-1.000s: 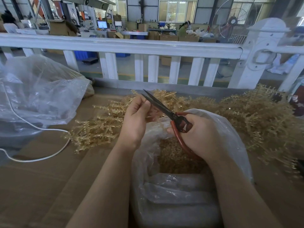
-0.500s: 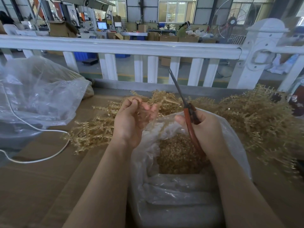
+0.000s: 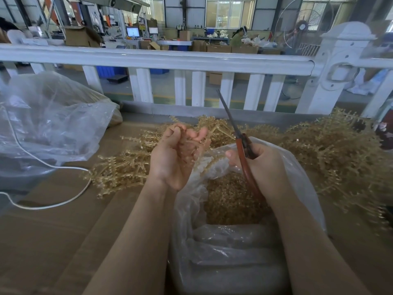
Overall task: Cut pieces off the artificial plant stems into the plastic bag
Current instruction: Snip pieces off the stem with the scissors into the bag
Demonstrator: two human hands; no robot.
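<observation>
A clear plastic bag (image 3: 297, 167) stands open in front of me, with a heap of small golden cut pieces (image 3: 229, 201) inside. My left hand (image 3: 176, 158) hovers over the bag's left rim, palm turned up, fingers loosely curled around a thin golden stem piece. My right hand (image 3: 261, 167) grips red-handled scissors (image 3: 240, 143) above the bag; the blades are closed and point up and away. Golden artificial plant stems (image 3: 331, 150) lie piled on the table behind and to the right of the bag, and more stems (image 3: 119, 169) lie to the left.
The work surface is brown cardboard (image 3: 53, 241). A large crumpled clear bag (image 3: 53, 120) sits at the left, with a white cord (image 3: 53, 167) looping across it and the cardboard. A white railing (image 3: 159, 60) runs along the table's far edge.
The scissors swung from pointing left at my left hand, blades apart, to pointing upward with blades closed. My left hand turned palm up over the bag's rim.
</observation>
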